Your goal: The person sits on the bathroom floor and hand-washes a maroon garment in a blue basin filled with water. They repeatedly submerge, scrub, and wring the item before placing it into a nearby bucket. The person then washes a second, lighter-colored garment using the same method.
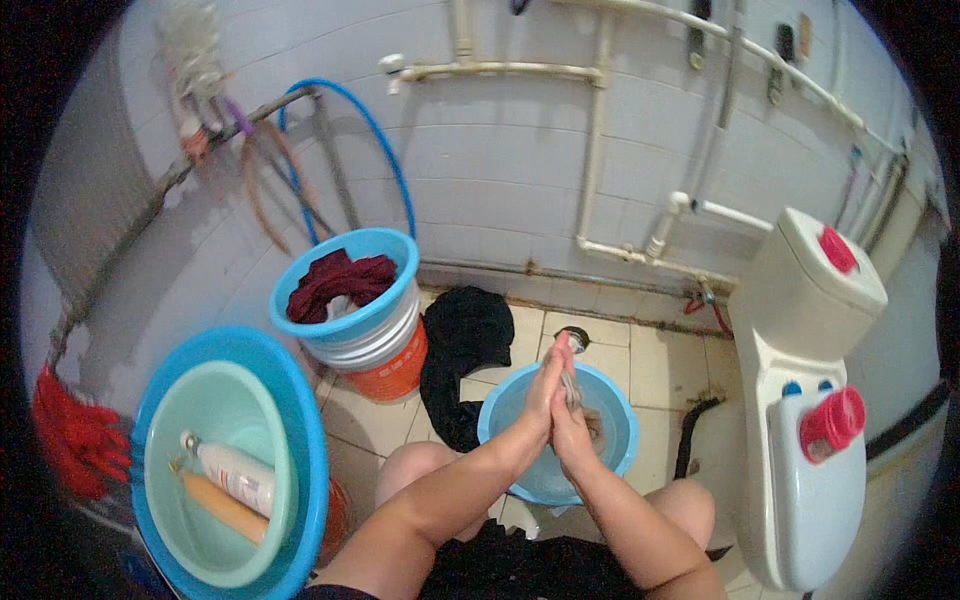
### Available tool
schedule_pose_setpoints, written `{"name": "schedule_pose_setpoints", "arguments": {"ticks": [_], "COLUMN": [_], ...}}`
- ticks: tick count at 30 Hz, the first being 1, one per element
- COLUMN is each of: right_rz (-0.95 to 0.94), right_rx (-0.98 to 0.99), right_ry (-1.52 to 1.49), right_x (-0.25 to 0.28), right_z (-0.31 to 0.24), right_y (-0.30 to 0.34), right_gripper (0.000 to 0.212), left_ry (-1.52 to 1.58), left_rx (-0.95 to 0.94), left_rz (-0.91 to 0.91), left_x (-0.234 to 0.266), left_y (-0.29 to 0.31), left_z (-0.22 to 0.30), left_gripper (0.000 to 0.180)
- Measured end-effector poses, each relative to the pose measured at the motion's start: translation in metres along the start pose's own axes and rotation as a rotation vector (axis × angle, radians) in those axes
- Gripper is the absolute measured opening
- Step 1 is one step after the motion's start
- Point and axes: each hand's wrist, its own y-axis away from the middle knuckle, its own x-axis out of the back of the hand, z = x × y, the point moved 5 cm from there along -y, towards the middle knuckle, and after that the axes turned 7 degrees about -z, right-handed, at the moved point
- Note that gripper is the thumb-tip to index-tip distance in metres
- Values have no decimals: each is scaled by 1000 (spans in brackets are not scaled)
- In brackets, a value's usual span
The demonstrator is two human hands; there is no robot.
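Observation:
Over a light-blue basin [622,450] on the floor, my two hands are pressed palm to palm, fingers pointing away from me. My left hand [543,388] and my right hand [570,430] squeeze a small greyish cloth [571,388] between them. Only a strip of it shows; its kind is hidden by the fingers. Below the hands, cloudy water [545,472] stands in the basin, and a brownish-grey patch of cloth shows beside my right hand.
Black clothing [465,330] lies on the tiles left of the basin. Maroon cloth [340,285] fills a blue basin on a bucket [385,365]. Nested basins [160,400] at left hold two bottles [240,475]. A toilet [825,500] with a red tub [832,425] stands right.

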Motion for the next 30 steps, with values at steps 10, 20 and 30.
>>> {"name": "schedule_pose_setpoints", "arguments": {"ticks": [10, 20, 30], "right_rz": [35, 59, 74], "right_rx": [287, 308, 473], "right_ry": [46, 152, 214], "right_x": [-2, -7, -15], "right_z": [-29, -26, -11], "right_y": [9, 21, 13], "right_gripper": [64, 66, 65], "left_ry": [-68, -121, -179], "left_rx": [151, 173, 79], "left_rz": [94, 48, -3], "left_x": [-42, -20, 9], "left_y": [-1, 2, -8], "left_z": [50, 27, 15], "left_gripper": [60, 59, 61]}}
